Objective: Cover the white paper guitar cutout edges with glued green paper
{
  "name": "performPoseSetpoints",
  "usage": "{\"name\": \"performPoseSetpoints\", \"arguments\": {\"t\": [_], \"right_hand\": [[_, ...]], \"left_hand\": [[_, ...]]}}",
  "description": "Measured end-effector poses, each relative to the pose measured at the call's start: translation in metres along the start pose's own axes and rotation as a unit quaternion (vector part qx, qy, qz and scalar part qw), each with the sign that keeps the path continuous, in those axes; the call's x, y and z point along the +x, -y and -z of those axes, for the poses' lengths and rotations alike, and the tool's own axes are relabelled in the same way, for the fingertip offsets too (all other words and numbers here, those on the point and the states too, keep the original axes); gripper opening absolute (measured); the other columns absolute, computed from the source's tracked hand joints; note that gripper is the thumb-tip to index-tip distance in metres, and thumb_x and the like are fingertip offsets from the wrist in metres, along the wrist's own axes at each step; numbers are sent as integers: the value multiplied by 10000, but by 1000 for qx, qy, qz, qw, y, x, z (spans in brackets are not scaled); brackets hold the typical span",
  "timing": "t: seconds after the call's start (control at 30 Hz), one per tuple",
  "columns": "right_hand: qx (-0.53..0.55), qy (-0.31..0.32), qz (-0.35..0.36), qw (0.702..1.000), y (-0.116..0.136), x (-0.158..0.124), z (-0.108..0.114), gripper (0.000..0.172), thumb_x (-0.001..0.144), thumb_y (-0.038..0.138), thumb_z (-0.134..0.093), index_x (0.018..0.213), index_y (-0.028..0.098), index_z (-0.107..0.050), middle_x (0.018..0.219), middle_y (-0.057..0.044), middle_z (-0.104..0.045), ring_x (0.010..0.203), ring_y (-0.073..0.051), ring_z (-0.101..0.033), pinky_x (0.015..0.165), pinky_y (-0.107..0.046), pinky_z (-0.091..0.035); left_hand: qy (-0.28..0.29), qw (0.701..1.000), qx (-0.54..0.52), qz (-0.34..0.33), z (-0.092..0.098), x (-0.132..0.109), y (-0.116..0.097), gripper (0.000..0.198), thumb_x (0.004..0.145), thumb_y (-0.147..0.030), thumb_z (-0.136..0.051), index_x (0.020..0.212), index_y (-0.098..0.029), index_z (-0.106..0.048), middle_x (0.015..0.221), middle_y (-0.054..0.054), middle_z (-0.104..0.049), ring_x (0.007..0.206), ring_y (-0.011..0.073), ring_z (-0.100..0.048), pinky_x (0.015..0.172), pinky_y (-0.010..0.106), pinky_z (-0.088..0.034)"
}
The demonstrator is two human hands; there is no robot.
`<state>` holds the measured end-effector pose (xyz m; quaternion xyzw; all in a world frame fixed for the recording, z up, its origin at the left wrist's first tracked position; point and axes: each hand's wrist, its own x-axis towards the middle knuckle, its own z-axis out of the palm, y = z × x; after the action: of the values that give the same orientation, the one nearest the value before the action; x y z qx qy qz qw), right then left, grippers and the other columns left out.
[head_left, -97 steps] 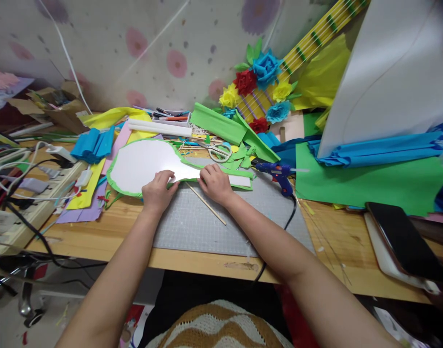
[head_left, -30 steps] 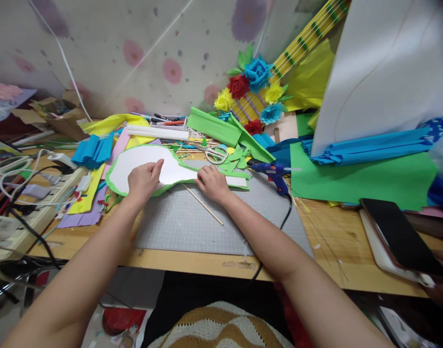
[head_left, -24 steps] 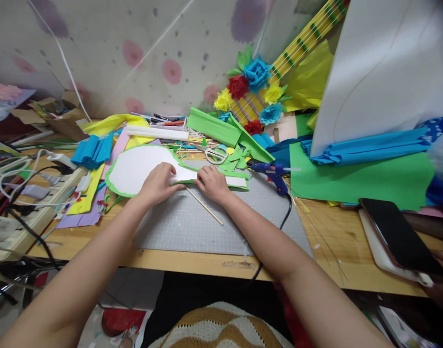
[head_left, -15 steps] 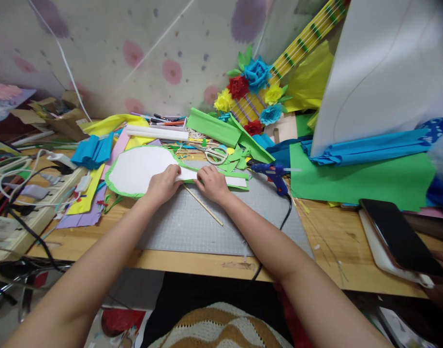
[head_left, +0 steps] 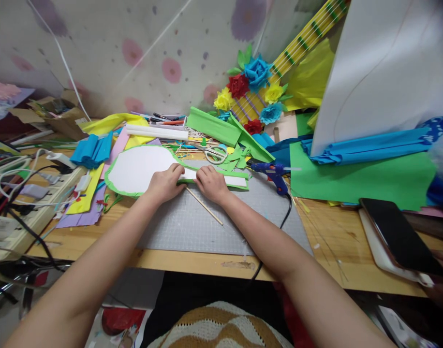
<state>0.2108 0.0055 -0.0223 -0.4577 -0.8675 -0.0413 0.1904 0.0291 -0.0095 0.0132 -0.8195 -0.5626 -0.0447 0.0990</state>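
Both hands are down on a white guitar-shaped cutout that lies flat at the far edge of a grey cutting mat. Its round body hangs off the mat to the left and its neck points right.

The left hand sits where the body narrows into the neck. Its fingers are bent and held close together, and their tips press on the green border that runs round the cutout. The right hand is just beside it, almost touching, on the near edge of the neck. Its fingers are also bunched, and its knuckles are raised. Both thumbs are hidden from here, so I cannot tell whether either hand pinches the edge or only presses it down.

A thin wooden stick lies slantwise on the mat, and one end of it runs under the right hand. A blue glue gun rests near the tip of the neck, with its black cord trailing over the table edge. Scissors lie just behind the cutout among green paper scraps. Further right are a big green sheet, folded blue crepe paper and a dark phone. A yellow guitar decorated with paper flowers leans on the wall.
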Motion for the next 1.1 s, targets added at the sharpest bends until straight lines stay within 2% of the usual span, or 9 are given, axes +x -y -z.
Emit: {"name": "performPoseSetpoints", "arguments": {"t": [0.2,0.47,0.73,1.1], "right_hand": [[-11,6,6,1000,0,0,0,309,953,347,-325,997,164,-569,1032,-105,-588,970,-229,-441,714,-308,-349],[-15,12,-13,1000,2,1,1,290,948,338,-342,999,166,-570,1026,-96,-585,961,-227,-443,701,-307,-347],[-3,8,-27,1000,3,2,0,270,938,345,-373,982,172,-575,1008,-100,-589,962,-228,-441,695,-306,-335],[10,28,-31,999,4,3,4,269,923,390,-412,981,196,-589,1039,-93,-589,981,-224,-452,684,-304,-347]], "left_hand": [[-3,1000,22,-15,-9,0,1,214,856,-338,-490,1024,-220,-551,1071,50,-625,913,225,-622,584,298,-414],[0,1000,-15,-3,-9,1,4,191,858,-335,-504,1011,-243,-573,1087,47,-646,987,214,-618,669,283,-434],[7,1000,-5,-5,-9,0,3,223,900,-361,-439,1025,-205,-539,1070,59,-658,945,223,-633,607,292,-398],[24,996,-35,81,-6,1,-1,267,867,-430,-470,1050,-242,-521,939,35,-691,878,216,-655,641,273,-387]]}}
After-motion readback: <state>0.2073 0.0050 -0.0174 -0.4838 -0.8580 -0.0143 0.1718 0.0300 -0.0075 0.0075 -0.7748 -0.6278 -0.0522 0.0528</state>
